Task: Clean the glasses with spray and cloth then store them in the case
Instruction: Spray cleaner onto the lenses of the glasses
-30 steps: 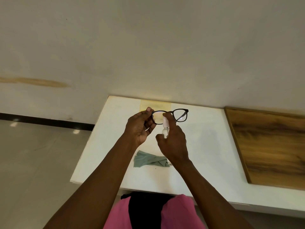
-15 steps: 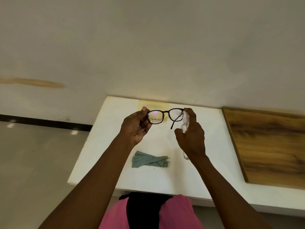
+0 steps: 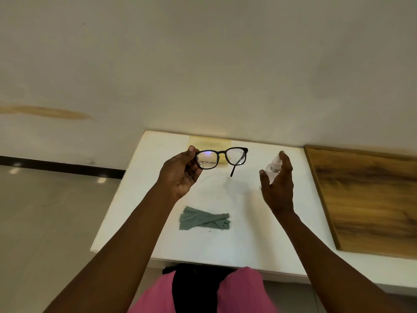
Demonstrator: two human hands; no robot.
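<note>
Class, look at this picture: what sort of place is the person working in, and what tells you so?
Probably a plain indoor room, workroom or home, not a shop. A white table stands against a bare, stained wall, with a tiled floor and a wooden board beside it.

Dim, soft light; glare on floor; wide-angle edge bending.

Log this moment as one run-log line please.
stage: spraying | left hand: holds glasses | right hand: holds spray bottle apart from glasses | cloth: on table, untouched

White table, wooden board alongside
</note>
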